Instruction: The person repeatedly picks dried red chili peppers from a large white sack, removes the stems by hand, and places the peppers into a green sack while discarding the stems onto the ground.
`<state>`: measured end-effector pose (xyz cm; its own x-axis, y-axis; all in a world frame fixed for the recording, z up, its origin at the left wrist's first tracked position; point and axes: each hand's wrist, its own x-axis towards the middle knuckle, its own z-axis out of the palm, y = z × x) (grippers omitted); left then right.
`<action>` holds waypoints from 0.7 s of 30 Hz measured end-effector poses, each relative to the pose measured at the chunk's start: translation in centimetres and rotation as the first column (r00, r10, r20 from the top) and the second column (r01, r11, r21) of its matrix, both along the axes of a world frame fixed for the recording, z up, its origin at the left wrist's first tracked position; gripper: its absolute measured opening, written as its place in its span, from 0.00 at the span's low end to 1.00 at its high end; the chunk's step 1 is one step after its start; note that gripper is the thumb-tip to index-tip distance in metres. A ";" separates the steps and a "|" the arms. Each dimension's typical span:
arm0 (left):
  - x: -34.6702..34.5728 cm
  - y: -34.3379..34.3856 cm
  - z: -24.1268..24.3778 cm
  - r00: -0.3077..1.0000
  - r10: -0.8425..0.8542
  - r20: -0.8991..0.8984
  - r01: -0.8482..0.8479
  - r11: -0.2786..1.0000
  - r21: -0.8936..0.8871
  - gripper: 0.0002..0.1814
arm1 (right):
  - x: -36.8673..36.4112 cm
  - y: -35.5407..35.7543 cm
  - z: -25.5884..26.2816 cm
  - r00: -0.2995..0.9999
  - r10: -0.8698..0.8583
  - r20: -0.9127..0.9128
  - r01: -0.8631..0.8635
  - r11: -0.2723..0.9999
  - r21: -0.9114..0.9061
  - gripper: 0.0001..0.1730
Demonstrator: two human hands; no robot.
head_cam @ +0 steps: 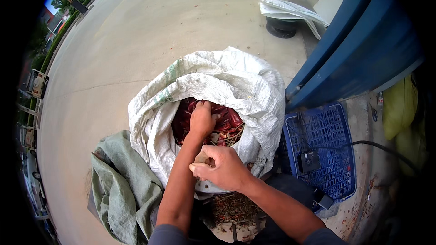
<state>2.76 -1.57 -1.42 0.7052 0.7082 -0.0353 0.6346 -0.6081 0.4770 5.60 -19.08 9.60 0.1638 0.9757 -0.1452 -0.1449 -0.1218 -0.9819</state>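
A white woven plastic sack [252, 71] stands before me with its mouth rolled down. Dried red chili peppers [232, 117] fill it, with dry stems [235, 137] lying among them on the near side. My left hand [201, 120] reaches into the sack's mouth and touches the peppers. Its fingertips are partly hidden, so I cannot see whether it grips one. Above the near rim, my right hand [218, 166] is curled, thumb towards the fingers. Whether something small sits inside that curl cannot be seen.
A grey-green woven sack [119, 180] lies crumpled at left. On the right are a blue plastic crate [327, 163] with a black box [309, 161], a black cable [378, 145] and a blue panel [368, 47]. Stem litter [235, 209] covers the ground below. White sacking [289, 9] rests on a black stool [281, 27].
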 end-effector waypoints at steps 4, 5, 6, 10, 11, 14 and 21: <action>0.4 1.2 -2.2 0.991 -0.071 -0.116 0.065 0.996 -0.054 0.24 | 1.4 -0.2 -0.4 0.903 0.018 -0.428 -0.059 0.995 -0.083 0.13; 0.1 1.0 -1.6 0.991 -0.091 -0.103 0.083 0.993 -0.078 0.23 | 2.0 -0.2 -0.4 0.930 -0.029 -0.366 -0.025 0.989 -0.143 0.13; -0.3 0.0 0.3 0.991 -0.086 -0.105 0.078 0.994 -0.077 0.20 | 2.7 -0.3 -0.5 0.950 -0.075 -0.304 0.013 0.980 -0.199 0.13; -5.0 -3.2 5.9 0.979 0.005 0.203 0.016 0.994 -0.105 0.17 | 3.5 -0.1 -2.4 0.951 -0.296 0.083 0.308 0.919 -0.246 0.17; -5.5 -4.3 7.0 0.957 0.031 0.289 -0.014 0.998 -0.062 0.17 | 3.8 0.1 -2.7 0.930 -0.298 0.213 0.348 0.902 -0.256 0.22; -6.2 -6.9 8.5 0.928 -0.018 0.371 0.005 0.999 0.037 0.18 | 3.9 0.4 -3.4 0.952 -0.234 0.196 0.280 0.925 -0.257 0.31; -6.4 -7.6 9.3 0.864 -0.038 0.501 0.153 0.970 -0.190 0.30 | 4.3 -0.1 -3.7 0.973 -0.223 0.054 0.229 0.931 -0.284 0.18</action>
